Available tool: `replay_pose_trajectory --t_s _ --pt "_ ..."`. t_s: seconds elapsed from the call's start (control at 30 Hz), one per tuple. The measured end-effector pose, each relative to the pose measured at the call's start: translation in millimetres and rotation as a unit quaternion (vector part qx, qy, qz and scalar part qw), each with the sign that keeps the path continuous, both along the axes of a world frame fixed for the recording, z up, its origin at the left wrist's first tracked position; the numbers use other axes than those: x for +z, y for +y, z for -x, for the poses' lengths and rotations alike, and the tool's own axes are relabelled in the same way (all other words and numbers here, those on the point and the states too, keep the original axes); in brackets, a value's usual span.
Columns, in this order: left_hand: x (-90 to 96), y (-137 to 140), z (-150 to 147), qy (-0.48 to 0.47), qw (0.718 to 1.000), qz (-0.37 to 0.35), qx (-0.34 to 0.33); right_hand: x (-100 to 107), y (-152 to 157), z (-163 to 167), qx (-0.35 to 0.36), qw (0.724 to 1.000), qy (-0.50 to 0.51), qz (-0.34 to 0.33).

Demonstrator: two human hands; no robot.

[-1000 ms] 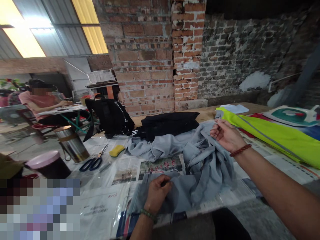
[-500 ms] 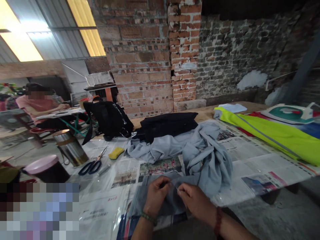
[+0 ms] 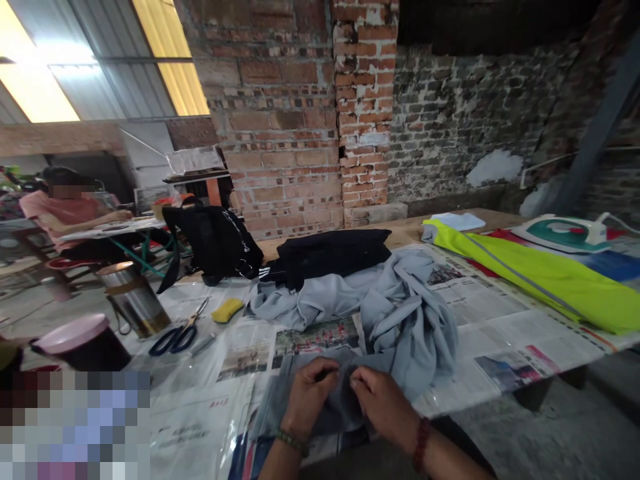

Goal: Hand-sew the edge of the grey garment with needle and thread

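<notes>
Grey cloth (image 3: pixel 336 408) lies at the near edge of the newspaper-covered table and joins a larger crumpled heap of grey fabric (image 3: pixel 407 320). My left hand (image 3: pixel 311 393) is closed, thumb and fingers pinching the cloth's upper part. Just to its right, my right hand (image 3: pixel 383 400) is also closed in a pinch, its fingertips close to the left ones over the cloth. A thin, needle-like sliver showed at the right fingertips a moment earlier; now it is too small to make out clearly. Dark-handled scissors (image 3: pixel 181 332) and a yellow sponge (image 3: pixel 227 310) lie left of the fabric.
A steel flask (image 3: pixel 136 299) and a pink-lidded container (image 3: pixel 83 337) stand at the left. Behind the cloth are a black bag (image 3: pixel 213 243) and folded black fabric (image 3: pixel 333 255). A neon-yellow garment (image 3: pixel 530 270) and an iron (image 3: pixel 563 233) lie right. A person (image 3: pixel 65 213) sits far left.
The right hand has come slightly closer to the left, and the sliver at its fingertips no longer shows clearly. The whole view has shifted a little; the cloth stays in place.
</notes>
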State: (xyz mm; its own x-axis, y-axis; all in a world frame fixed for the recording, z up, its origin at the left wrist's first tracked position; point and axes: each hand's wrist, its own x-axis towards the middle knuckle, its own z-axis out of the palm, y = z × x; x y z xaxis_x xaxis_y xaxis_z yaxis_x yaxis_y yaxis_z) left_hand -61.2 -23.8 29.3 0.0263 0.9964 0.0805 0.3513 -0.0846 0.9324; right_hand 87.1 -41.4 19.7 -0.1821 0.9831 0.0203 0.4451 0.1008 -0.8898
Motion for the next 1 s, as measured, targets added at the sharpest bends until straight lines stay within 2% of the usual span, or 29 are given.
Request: replay_pose_trajectory --t_s 0.13,0.43,0.6,0.8,0.93,1.0 --pt "2.4 -1 -2 0.011 1.000 0.010 -0.021 -4 0 1 -0.003 1.000 -0.016 -0.008" --pt "3.6 -2 -3 0.007 0.999 0.026 -0.045 -11 3 10 -0.026 0.993 -0.086 -0.077" --pt "1.0 -1 -3 0.008 0.999 0.020 -0.030 -9 -1 9 -0.017 0.997 -0.025 -0.064" --pt "4.5 -3 -5 -0.003 0.999 0.012 -0.045 -13 2 12 -0.071 0.995 0.037 -0.057" --pt "3.2 -2 -5 -0.007 0.999 0.008 -0.034 -5 0 5 -0.043 0.997 0.007 -0.066" --pt "0.6 -2 -5 -0.006 0.999 0.012 -0.031 4 -1 -6 -0.030 0.994 -0.034 -0.096"
